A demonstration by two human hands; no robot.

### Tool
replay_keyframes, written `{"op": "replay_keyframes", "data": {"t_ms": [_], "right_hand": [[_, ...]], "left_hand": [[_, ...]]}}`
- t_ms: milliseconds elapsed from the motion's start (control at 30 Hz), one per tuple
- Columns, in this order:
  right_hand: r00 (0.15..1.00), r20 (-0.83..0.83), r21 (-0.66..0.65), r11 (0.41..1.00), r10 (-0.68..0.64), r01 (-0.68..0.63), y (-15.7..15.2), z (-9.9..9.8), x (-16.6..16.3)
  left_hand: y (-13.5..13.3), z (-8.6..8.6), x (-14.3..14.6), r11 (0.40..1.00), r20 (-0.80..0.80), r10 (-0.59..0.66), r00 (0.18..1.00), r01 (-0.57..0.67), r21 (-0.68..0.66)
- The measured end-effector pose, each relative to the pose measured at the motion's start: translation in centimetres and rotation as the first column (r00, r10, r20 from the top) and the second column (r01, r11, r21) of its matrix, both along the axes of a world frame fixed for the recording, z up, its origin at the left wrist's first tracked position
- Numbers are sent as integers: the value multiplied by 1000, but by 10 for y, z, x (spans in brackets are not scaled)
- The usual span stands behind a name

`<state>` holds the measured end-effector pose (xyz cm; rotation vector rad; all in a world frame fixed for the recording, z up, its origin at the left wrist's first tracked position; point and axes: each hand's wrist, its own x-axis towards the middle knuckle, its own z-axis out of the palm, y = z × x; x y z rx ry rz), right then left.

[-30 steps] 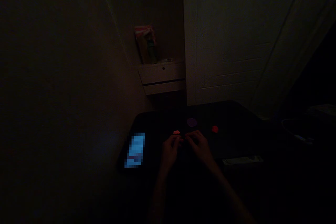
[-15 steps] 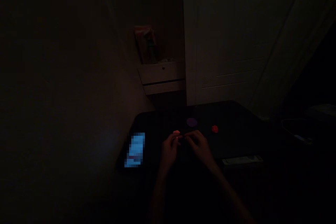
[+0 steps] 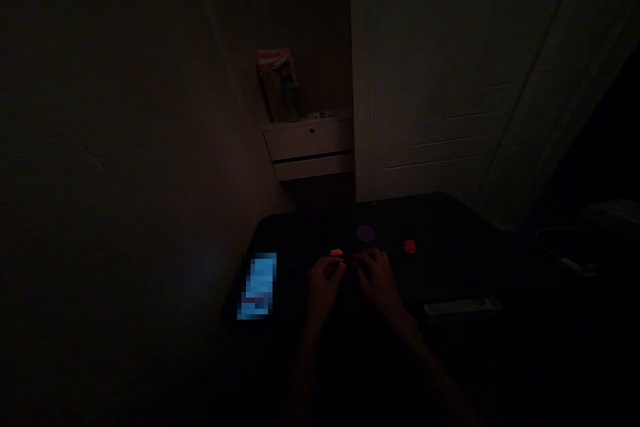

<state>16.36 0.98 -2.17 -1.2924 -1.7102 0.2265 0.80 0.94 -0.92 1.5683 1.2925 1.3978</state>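
Observation:
The room is very dark. My left hand point(image 3: 324, 287) and my right hand point(image 3: 376, 280) rest close together on a dark table point(image 3: 450, 227), fingertips almost meeting. Their fingers are curled as if pinching something small between them, which the darkness hides. Just beyond my left fingertips lies a small orange piece point(image 3: 336, 253). A flat purple piece point(image 3: 365, 233) sits a little farther back, and a red lump point(image 3: 409, 247) lies to the right of my right hand.
A lit phone screen point(image 3: 258, 285) glows blue at the table's left edge. A pale flat strip point(image 3: 461, 307) lies to the right of my right forearm. Behind stand a small drawer unit point(image 3: 310, 147) with a package point(image 3: 278, 83) on top, and a white door point(image 3: 450, 67).
My right hand has shifted slightly left and nearer to me. The room's brightness flickered darker and back. Nothing else moved.

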Motion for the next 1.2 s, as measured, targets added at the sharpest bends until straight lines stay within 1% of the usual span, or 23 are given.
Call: {"op": "replay_keyframes", "data": {"t_ms": [67, 167, 333, 533, 667, 800, 1033, 1200], "right_hand": [[999, 35, 0, 1000, -7, 7, 1, -1, -1], [999, 46, 6, 1000, -10, 10, 3, -4, -1], [999, 42, 2, 1000, -6, 6, 4, -7, 0], [999, -42, -17, 1000, -19, 18, 2, -2, 1], [998, -69, -25, 1000, -17, 15, 3, -3, 1], [999, -49, -26, 1000, 5, -7, 4, -6, 2], [1000, -3, -64, 998, -12, 12, 4, -5, 1], [999, 39, -87, 996, -8, 11, 3, -2, 0]], "left_hand": [[0, 1, 2, 999, -61, 38, 997, -37, 19], [0, 2, 3, 999, -135, 43, 990, -39, 30], [1, 0, 2, 1000, -155, 14, 988, -10, 29], [5, -7, 2, 993, -214, 63, 975, -39, 115], [7, -9, 6, 993, -246, 59, 967, -32, 113], [5, -7, 9, 996, -257, 59, 965, -40, 75], [5, -6, 8, 996, -277, 80, 958, -67, 58], [6, -7, 7, 994, -227, 105, 968, -97, 48]]}}
